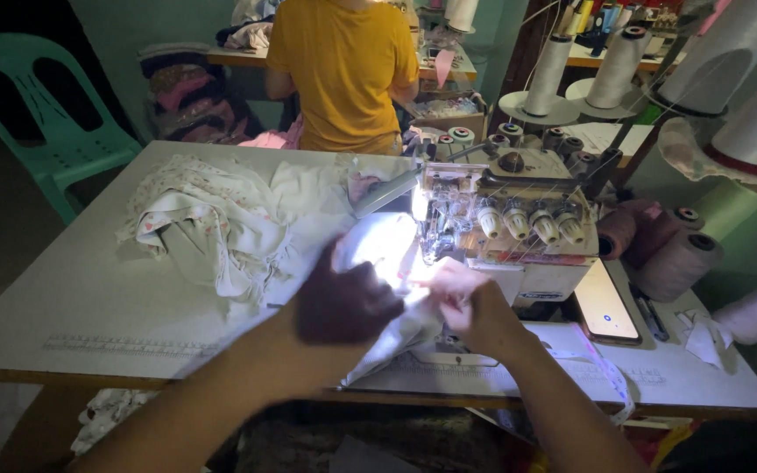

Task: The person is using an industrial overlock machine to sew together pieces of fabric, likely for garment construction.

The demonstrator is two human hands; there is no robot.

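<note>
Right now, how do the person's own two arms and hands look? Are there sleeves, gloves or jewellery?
Both forearms come in bare from the bottom edge; no sleeves show. The left hand and right hand wear no gloves. No ring, watch or bracelet can be seen, though the left hand is in deep shadow and the right one is overexposed by the machine lamp.

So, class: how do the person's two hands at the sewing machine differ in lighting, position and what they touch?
The left hand looks dark, in shadow; the right hand is brightly lit by the machine lamp. The left hand rests on the white fabric left of the needle area; the right hand pinches the fabric edge just in front of the sewing machine. Both touch the same fabric.
</note>
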